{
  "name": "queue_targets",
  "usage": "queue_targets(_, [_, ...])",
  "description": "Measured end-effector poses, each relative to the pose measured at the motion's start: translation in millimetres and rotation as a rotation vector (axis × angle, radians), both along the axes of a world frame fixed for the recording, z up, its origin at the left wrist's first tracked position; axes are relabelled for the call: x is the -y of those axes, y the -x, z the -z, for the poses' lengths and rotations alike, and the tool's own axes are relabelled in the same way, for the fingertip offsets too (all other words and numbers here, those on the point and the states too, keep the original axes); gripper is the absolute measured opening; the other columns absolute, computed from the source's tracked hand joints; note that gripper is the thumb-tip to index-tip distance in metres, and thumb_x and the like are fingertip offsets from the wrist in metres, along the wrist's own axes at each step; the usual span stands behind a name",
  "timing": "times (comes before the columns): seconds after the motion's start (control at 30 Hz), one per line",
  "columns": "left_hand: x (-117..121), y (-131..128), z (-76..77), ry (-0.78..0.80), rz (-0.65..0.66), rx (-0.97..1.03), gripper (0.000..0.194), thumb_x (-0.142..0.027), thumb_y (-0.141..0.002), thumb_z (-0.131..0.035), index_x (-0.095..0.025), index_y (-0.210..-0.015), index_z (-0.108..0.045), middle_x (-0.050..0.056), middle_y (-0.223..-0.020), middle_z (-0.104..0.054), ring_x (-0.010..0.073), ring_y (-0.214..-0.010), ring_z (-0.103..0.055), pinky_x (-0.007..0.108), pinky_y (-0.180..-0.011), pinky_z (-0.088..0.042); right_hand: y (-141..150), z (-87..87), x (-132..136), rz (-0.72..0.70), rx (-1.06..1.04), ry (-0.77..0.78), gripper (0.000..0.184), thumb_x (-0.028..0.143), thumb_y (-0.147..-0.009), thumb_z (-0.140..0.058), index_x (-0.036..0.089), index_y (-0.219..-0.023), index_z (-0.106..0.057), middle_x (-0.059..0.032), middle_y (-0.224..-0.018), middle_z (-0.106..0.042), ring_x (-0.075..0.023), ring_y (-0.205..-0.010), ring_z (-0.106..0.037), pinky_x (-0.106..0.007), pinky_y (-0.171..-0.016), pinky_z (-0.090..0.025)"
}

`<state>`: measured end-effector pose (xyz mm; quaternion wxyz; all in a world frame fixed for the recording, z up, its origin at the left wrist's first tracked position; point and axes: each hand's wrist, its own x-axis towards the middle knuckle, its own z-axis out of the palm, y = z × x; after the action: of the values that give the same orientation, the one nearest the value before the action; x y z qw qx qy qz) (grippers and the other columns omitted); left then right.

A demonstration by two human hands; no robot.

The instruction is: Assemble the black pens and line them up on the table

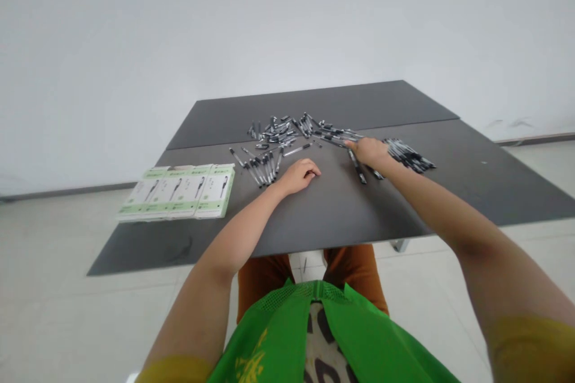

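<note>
My left hand (296, 176) rests on the dark tabletop with its fingers curled in, and no object shows in it. A fan of loose gel pens (265, 169) lies just beyond its left side. My right hand (367, 151) is closed over pens, palm down. Black-capped pens (357, 167) stick out from beneath it toward me. Its inner fingertips are hidden under the hand. To the right of that hand lies a dense row of clear-barrelled pens with dark caps (408, 155), roughly side by side. More pens (278, 131) are heaped crosswise farther back.
Several white and green pen boxes (179, 191) lie side by side at the table's left edge. The grey table (314, 221) has a seam across it and stands near a white wall (287, 24). Its front edge runs close to my lap.
</note>
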<state>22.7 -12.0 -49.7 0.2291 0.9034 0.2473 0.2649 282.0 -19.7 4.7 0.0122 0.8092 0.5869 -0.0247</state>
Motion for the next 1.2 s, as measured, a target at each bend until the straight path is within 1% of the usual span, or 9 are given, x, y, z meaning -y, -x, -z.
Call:
queue_targets(0.03, [-1,0,0.3,0.002,0.004,0.004,0.026,-0.002,-0.081,-0.053,-0.016,-0.093,-0.072,0.007,-0.101,-0.07,0.0172,-0.1,-0.063,0.037,-0.098,-0.049,8,0.6,7,0.013,0.005,0.014,0.077,0.067,-0.095,-0.029,0.005,-0.114,-0.071,-0.0298,-0.113,-0.068,-0.0349,-0.111,-0.065,-0.042,-0.088,-0.049])
queue_targets(0.1, [-2,0,1.3,0.009,0.019,0.02,0.025,-0.002,-0.081,-0.053,-0.016,-0.092,-0.072,0.007,-0.1,-0.07,0.0166,-0.098,-0.063,0.036,-0.097,-0.049,24,3.8,19,-0.062,0.038,0.055,0.069,0.063,-0.096,-0.037,0.007,-0.113,-0.072,-0.027,-0.114,-0.069,-0.0332,-0.111,-0.066,-0.039,-0.09,-0.049])
queue_targets(0.2, [-3,0,1.9,0.026,0.023,0.03,0.025,-0.002,-0.081,-0.054,-0.016,-0.091,-0.072,0.007,-0.1,-0.069,0.0155,-0.096,-0.063,0.034,-0.095,-0.05,36,8.6,31,-0.106,0.096,0.067,0.051,0.048,-0.098,-0.043,0.01,-0.115,-0.072,-0.0233,-0.114,-0.07,-0.032,-0.111,-0.066,-0.038,-0.088,-0.05])
queue_targets(0.37, [-1,-1,1.4,0.004,0.024,0.03,0.025,-0.001,-0.082,-0.052,-0.014,-0.092,-0.071,0.008,-0.101,-0.069,0.0163,-0.098,-0.063,0.035,-0.097,-0.049,14,7.0,31,-0.177,0.146,0.072,0.049,0.044,-0.1,-0.039,0.01,-0.116,-0.071,-0.0237,-0.112,-0.07,-0.0318,-0.108,-0.066,-0.038,-0.085,-0.048])
queue_targets(0.5, [-5,-1,6.7,-0.032,0.041,0.018,0.025,0.0,-0.083,-0.052,-0.016,-0.093,-0.07,0.007,-0.102,-0.069,0.0163,-0.1,-0.062,0.035,-0.098,-0.047,-10,5.8,23,-0.112,0.19,0.109,0.049,0.045,-0.099,-0.042,0.008,-0.112,-0.071,-0.026,-0.114,-0.068,-0.0308,-0.108,-0.064,-0.035,-0.081,-0.043])
queue_targets(0.6, [-6,-1,9.1,-0.035,0.042,0.011,0.025,-0.001,-0.084,-0.052,-0.016,-0.094,-0.07,0.007,-0.103,-0.068,0.0165,-0.101,-0.061,0.034,-0.099,-0.047,-16,-0.2,17,-0.129,0.189,0.133,0.045,0.047,-0.098,-0.043,0.012,-0.109,-0.07,-0.0233,-0.109,-0.069,-0.0293,-0.103,-0.065,-0.034,-0.076,-0.039])
queue_targets(0.83, [-3,-1,5.9,-0.021,0.02,-0.025,0.026,-0.003,-0.087,-0.049,-0.015,-0.096,-0.07,0.008,-0.106,-0.067,0.0167,-0.103,-0.06,0.032,-0.097,-0.046,-4,-16.5,-19,-0.285,0.249,0.044,0.044,0.044,-0.098,-0.045,0.017,-0.13,-0.058,-0.0234,-0.114,-0.067,-0.0284,-0.102,-0.062,-0.035,-0.072,-0.03])
queue_targets(1.0, [-2,0,4.6,-0.014,0.017,-0.035,0.025,-0.003,-0.087,-0.05,-0.015,-0.096,-0.07,0.008,-0.107,-0.067,0.0169,-0.104,-0.06,0.033,-0.1,-0.045,7,-12.7,-46,-0.349,0.3,0.132,0.042,0.035,-0.1,-0.042,0.016,-0.135,-0.055,-0.0244,-0.111,-0.068,-0.0286,-0.101,-0.064,-0.038,-0.071,-0.026])
queue_targets(1.2, [-2,2,3.6,-0.005,0.042,-0.035,0.024,-0.003,-0.087,-0.052,-0.016,-0.097,-0.07,0.008,-0.11,-0.068,0.0166,-0.108,-0.06,0.033,-0.105,-0.042,9,-5.4,-64,-0.403,0.305,0.187,0.046,0.043,-0.094,-0.055,0.015,-0.131,-0.055,-0.023,-0.112,-0.067,-0.027,-0.102,-0.063,-0.037,-0.072,-0.027])
